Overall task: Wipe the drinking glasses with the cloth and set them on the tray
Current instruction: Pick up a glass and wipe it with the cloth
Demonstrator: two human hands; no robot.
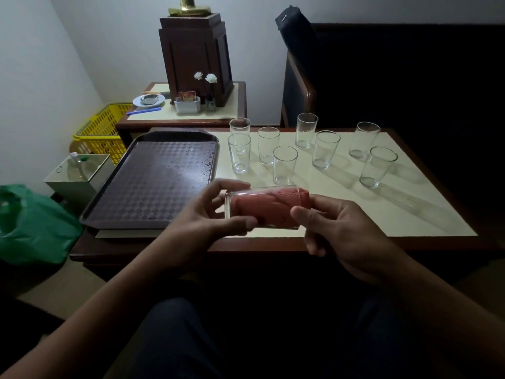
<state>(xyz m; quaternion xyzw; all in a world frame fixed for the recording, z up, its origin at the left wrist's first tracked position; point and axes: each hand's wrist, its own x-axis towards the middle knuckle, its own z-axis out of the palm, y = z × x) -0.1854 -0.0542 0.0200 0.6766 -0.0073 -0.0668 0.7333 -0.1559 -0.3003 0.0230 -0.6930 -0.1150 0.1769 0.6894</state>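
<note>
Cream tabletop point(355, 214) beyond the fingers — left hand point(216, 214) clamps round the glass point(269, 212), right hand point(341, 231) pinches the cloth point(302, 198) stuffed inside; twisting firmly should reach its base.

I seem to be in a hotel room, or perhaps a home sitting room; the light is too dim to say which. A low table point(410, 214) with a cream top and dark wood edge carries a serving tray point(153, 181) and many matching glasses point(325, 149). Behind it a side table point(229, 110) holds a wooden lamp base point(195, 58), a sachet holder point(187, 106), a vase point(210, 103) of white flowers point(211, 77) and a saucer point(149, 100). A dark armchair point(300, 86) stands at the right; a yellow basket point(101, 132) and green bag point(35, 228) sit by the wall point(41, 77).
</note>
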